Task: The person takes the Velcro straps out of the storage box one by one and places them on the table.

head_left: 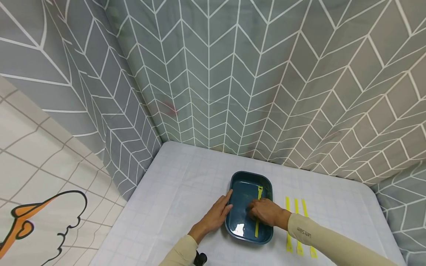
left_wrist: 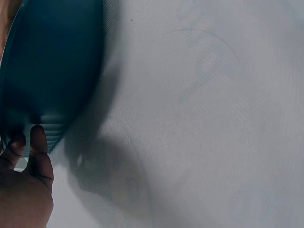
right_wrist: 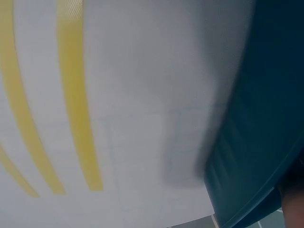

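In the head view a dark blue tray [head_left: 240,177] stands on the white-covered table. A yellow cable strap [head_left: 260,190] with a wider slotted end lies lengthwise inside it, towards the right wall. My right hand [head_left: 266,211] reaches over the right rim, fingers curled at the strap's middle, which it covers; the fingertips are hidden. At the tray's left side rests my left hand [head_left: 215,213], its extended fingers touching the wall. The left wrist view shows those fingers [left_wrist: 39,138] against the ribbed outer side of the tray.
Several yellow straps lie right of the tray; three show side by side, including one strap [head_left: 288,221] nearest the tray, partly under the right forearm. A small black object [head_left: 200,258] is by the left sleeve. Patterned grey curtains [head_left: 219,74] hang behind the table [head_left: 186,173].
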### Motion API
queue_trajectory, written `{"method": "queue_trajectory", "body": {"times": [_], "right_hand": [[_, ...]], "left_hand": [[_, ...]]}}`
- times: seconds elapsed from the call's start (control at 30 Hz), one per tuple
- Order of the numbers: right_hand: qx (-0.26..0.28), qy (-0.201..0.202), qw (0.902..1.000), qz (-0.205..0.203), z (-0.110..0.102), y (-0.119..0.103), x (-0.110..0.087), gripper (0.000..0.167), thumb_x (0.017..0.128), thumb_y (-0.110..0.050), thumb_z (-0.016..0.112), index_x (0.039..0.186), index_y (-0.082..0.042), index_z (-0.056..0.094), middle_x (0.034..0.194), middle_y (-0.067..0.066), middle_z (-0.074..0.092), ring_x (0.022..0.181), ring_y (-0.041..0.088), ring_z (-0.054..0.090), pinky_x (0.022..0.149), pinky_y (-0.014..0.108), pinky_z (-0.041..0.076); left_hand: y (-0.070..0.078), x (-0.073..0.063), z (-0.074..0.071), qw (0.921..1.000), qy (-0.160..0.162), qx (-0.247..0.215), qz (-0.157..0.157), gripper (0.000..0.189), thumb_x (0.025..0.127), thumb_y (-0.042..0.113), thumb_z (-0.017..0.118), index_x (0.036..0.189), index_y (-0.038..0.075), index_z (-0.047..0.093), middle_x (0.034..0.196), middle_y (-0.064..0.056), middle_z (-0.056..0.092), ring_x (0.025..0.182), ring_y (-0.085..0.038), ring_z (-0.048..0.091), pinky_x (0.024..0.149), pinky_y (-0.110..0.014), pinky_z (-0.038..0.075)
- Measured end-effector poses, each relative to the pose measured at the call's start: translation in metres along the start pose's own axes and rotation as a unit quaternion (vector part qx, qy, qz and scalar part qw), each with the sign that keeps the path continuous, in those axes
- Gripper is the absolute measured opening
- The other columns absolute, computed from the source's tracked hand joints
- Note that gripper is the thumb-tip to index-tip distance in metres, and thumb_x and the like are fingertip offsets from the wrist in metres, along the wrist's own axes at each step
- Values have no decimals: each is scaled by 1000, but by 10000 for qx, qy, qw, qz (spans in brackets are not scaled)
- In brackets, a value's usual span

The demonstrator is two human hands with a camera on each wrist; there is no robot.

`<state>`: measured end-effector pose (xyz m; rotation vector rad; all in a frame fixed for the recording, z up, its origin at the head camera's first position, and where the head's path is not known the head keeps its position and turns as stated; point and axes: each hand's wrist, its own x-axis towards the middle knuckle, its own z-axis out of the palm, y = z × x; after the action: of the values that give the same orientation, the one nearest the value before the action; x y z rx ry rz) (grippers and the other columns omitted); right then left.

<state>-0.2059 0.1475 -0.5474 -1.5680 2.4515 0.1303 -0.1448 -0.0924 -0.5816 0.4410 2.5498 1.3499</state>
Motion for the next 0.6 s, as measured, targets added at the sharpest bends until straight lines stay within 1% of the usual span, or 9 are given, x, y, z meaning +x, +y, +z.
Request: {"method": "queue_trajectory", "body": {"times": [0.1, 0.23, 0.37, 0.53, 0.6], "right_hand": [[-33, 84, 10000, -17, 0, 0, 0, 8, 84, -17, 81, 85, -24, 76, 92, -7, 69, 79, 6, 53, 71, 26, 51], [235, 166, 9996, -6, 1, 0, 0, 10, 87, -12, 77, 84, -22, 75, 82, -8, 67, 68, 2, 50, 64, 21, 48], [574, 130, 9983, 43, 1, 0, 0, 9, 89, -11, 73, 86, -20, 74, 76, -10, 66, 62, 0, 47, 60, 18, 47], [787, 90, 9967, 153, -1, 1, -2, 6, 90, -12, 74, 91, -17, 76, 80, -7, 70, 64, 0, 55, 61, 20, 52], [847, 88, 9962, 172, -3, 1, -2, 6, 90, -12, 74, 93, -16, 77, 82, -6, 71, 67, 1, 58, 63, 21, 54]], "left_hand": [[0, 0, 0, 10000, -8, -10, 3, 58, 110, 33, 38, 161, 13, 19, 129, -6, 51, 111, -13, 48, 104, -34, 42], [0, -2, 0, 10000, -8, -7, 63, 58, 110, 32, 38, 161, 11, 20, 129, -8, 52, 111, -15, 48, 104, -34, 42], [1, -3, 0, 9998, 31, 18, 171, 58, 110, 30, 38, 160, 8, 21, 127, -9, 52, 109, -16, 49, 101, -34, 43], [1, -2, -1, 9998, 45, -14, 177, 58, 110, 30, 39, 160, 9, 21, 126, -7, 52, 109, -16, 49, 101, -34, 43], [1, -2, -1, 9999, 25, -25, 133, 58, 110, 29, 39, 161, 10, 21, 127, -7, 52, 110, -15, 48, 103, -34, 42]]}}
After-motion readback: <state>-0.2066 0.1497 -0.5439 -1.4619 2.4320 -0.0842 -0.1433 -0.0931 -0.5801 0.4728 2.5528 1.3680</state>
